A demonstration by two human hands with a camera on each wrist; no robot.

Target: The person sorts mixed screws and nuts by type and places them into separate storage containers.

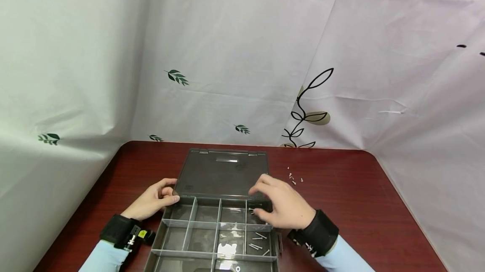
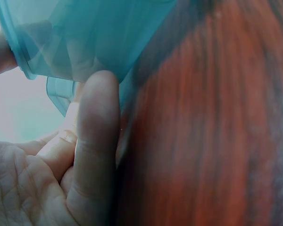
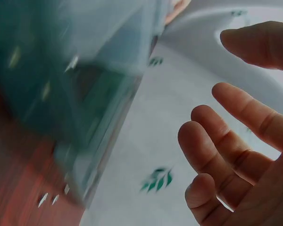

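Observation:
A grey translucent compartment box [image 1: 204,224] lies on the table with its lid [image 1: 223,175] folded back. My left hand [image 1: 156,199] grips the box's left side near the hinge; in the left wrist view its thumb [image 2: 98,127] presses against the plastic wall. Over the far right compartment hovers my right hand [image 1: 282,204], thumb and fingers spread apart and nothing seen between them. Small screws [image 1: 255,246] lie in the compartment nearer to me, and a few more [image 1: 251,211] show beneath the right hand, which partly hides them.
Several small loose screws [image 1: 291,177] are scattered on the dark red table [image 1: 333,188] right of the lid. A ring-shaped piece [image 1: 238,269] sits in a front compartment. White patterned cloth [image 1: 235,53] hangs behind the table and along its sides.

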